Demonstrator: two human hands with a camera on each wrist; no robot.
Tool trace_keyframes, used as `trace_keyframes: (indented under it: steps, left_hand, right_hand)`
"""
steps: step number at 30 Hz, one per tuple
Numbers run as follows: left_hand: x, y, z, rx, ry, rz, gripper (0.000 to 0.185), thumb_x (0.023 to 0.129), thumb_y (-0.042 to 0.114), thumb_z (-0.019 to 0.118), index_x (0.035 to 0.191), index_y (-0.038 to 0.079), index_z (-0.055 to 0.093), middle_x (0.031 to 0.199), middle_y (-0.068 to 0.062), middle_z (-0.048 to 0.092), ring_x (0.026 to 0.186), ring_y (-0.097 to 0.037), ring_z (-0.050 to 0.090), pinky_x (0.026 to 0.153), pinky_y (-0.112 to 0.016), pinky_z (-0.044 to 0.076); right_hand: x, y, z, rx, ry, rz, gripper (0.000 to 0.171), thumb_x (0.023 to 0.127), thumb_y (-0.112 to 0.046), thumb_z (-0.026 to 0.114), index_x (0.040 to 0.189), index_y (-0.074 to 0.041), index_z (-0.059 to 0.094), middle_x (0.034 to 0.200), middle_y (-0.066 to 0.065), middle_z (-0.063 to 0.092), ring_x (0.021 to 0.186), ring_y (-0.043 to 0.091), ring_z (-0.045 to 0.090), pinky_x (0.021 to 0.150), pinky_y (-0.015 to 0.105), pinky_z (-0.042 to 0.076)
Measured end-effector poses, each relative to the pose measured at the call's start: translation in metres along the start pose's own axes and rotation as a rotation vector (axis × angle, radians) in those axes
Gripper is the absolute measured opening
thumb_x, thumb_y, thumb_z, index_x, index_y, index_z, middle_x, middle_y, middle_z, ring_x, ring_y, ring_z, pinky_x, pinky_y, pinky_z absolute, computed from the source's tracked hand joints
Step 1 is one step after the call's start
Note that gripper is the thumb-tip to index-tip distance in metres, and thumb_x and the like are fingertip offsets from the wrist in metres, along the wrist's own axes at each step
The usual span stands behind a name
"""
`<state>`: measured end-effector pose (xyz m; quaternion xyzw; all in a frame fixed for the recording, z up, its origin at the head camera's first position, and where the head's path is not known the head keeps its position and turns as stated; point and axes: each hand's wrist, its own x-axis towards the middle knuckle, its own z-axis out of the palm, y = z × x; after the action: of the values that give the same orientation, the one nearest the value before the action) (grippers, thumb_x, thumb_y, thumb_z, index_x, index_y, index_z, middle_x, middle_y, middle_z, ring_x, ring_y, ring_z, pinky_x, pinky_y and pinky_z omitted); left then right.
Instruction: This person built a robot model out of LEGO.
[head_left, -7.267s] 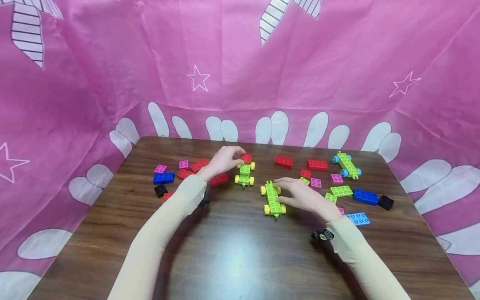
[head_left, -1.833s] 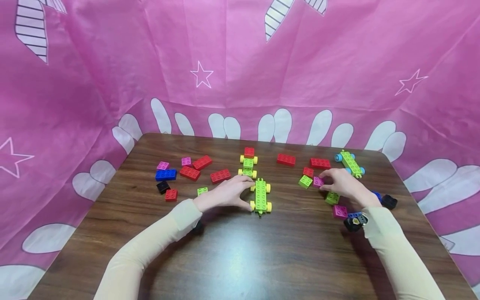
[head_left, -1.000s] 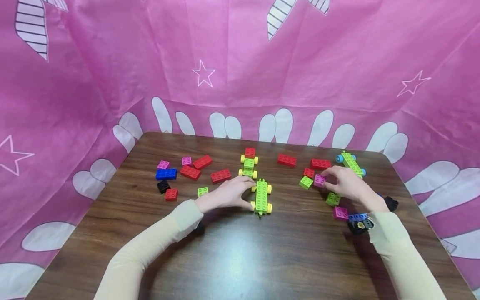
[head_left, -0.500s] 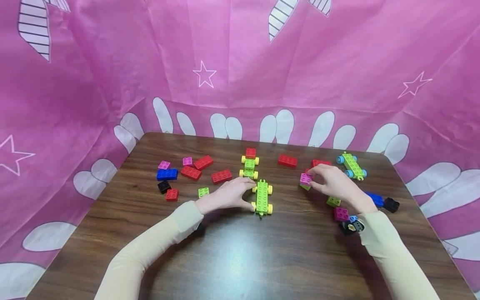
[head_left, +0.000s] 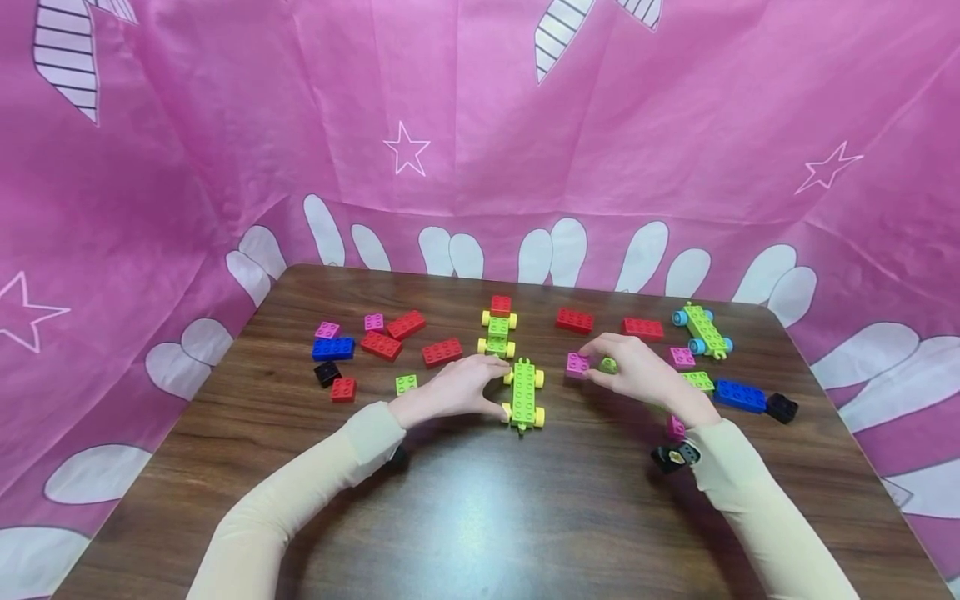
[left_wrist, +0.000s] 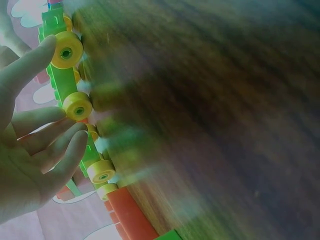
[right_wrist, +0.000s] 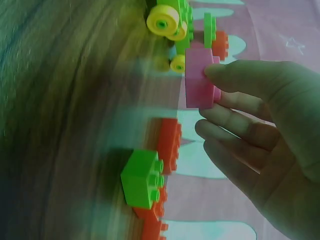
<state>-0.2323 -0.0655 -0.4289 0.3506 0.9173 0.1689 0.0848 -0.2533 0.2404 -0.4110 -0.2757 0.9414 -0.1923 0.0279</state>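
Note:
My right hand (head_left: pixel 637 371) pinches a pink square brick (head_left: pixel 577 365) between thumb and fingers, raised above the table in the right wrist view. My left hand (head_left: pixel 457 387) lies along the left side of a lime green wheeled base (head_left: pixel 523 396). Its thumb and fingers, fairly straight, reach the base's yellow wheels (left_wrist: pixel 77 106). The base's studded top is bare. Just beyond it stands a similar yellow-wheeled car (head_left: pixel 497 329) bearing a lime brick and a red brick (head_left: pixel 501 306). Under the right hand, a lime brick (right_wrist: pixel 140 179) is partly hidden.
Several red, pink, blue and black bricks lie at the left, among them a long blue brick (head_left: pixel 333 348). At the right are a blue-wheeled base (head_left: pixel 705 331), a blue brick (head_left: pixel 740 396) and a black brick (head_left: pixel 782 407). Two red bricks lie near the back edge.
My right hand has picked up the pink brick and carried it left toward the near base. Earlier, my left hand moved from the far car to that base, which shifted left.

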Motion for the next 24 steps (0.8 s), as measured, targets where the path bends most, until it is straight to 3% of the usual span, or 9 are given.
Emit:
trace_keyframes:
  steps: [9, 24]
  left_hand:
    - [0.002, -0.001, 0.0, -0.007, -0.013, -0.009, 0.073, 0.081, 0.045, 0.079, 0.138, 0.005, 0.058, 0.147, -0.009, 0.055, 0.138, -0.027, 0.049, 0.113, -0.042, 0.043]
    - [0.0, -0.002, 0.001, -0.005, -0.015, -0.01, 0.073, 0.081, 0.046, 0.079, 0.138, 0.006, 0.057, 0.148, -0.009, 0.054, 0.138, -0.027, 0.049, 0.114, -0.042, 0.043]
  right_hand:
    - [0.007, -0.011, 0.009, -0.017, -0.019, -0.052, 0.036, 0.085, -0.022, 0.077, 0.118, -0.01, 0.069, 0.116, 0.008, 0.072, 0.108, 0.024, 0.067, 0.095, 0.047, 0.056]
    - [0.012, -0.026, 0.013, -0.026, 0.042, -0.136, 0.033, 0.086, -0.024, 0.076, 0.117, -0.011, 0.07, 0.113, 0.004, 0.073, 0.108, 0.02, 0.069, 0.093, 0.042, 0.057]
